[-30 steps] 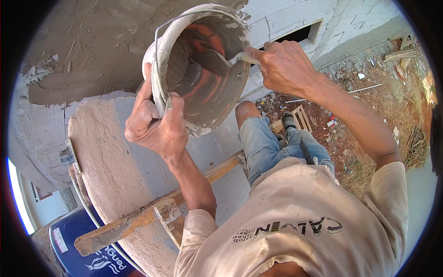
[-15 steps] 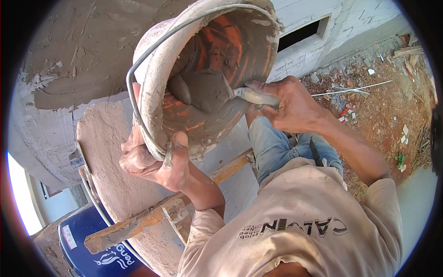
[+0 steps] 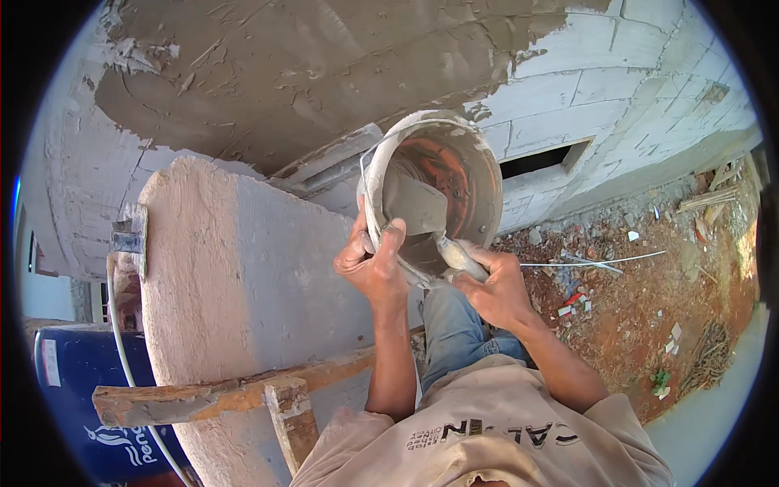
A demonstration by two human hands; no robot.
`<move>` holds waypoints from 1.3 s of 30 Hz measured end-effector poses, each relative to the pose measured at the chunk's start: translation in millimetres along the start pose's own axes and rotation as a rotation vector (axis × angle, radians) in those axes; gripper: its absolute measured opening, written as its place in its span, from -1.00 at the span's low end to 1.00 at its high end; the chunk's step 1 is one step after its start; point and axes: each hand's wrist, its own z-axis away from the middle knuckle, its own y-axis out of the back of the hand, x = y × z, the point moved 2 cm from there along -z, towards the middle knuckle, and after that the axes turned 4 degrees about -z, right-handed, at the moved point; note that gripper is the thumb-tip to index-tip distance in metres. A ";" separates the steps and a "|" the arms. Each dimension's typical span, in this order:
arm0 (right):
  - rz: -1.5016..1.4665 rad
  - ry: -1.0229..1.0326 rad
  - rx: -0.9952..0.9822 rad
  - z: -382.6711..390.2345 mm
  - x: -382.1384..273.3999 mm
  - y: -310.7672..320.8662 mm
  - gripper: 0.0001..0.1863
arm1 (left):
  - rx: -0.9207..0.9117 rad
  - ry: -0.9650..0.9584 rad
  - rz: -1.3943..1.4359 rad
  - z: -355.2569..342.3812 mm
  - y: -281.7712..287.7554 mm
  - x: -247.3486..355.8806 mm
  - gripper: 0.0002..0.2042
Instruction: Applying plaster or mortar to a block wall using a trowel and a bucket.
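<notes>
A mortar-smeared bucket point(image 3: 493, 174) is tipped on its side, its mouth facing me, with orange showing through the grey coating inside. My left hand point(image 3: 375, 261) is closed on the rim at the lower left, thumb over the edge, near the thin wire bail. In my right hand point(image 3: 495, 288) is the pale handle of a trowel point(image 3: 418, 207). Its grey-coated blade reaches into the bucket, and mortar lies against it. The tip is hard to make out among the mortar.
Ahead rises a block wall point(image 3: 600, 81), partly covered with wet grey plaster point(image 3: 308, 73), with a dark rectangular opening. At left stand a pale rounded slab point(image 3: 235, 284), a rough wooden plank point(image 3: 195, 399) and a blue drum point(image 3: 89, 365). Rubble-strewn soil point(image 3: 617, 325) lies below right.
The bucket has moved lower and farther from my head, with both hands still holding bucket and trowel. My view has shifted, showing more of the plastered wall. The trowel blade remains inside the bucket.
</notes>
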 end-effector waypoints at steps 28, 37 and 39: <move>0.684 0.301 -0.465 -282.9 -19.1 -133.0 -0.64 | 0.319 0.536 0.082 7.3 139.6 -108.4 -0.79; 0.478 0.243 -0.692 -365.8 25.2 -259.9 -0.58 | 0.461 0.532 -0.043 9.4 135.9 -107.8 -0.74; 0.362 0.086 -0.712 -372.9 10.7 -275.9 -0.59 | 0.471 0.528 -0.030 10.7 134.6 -107.9 -0.74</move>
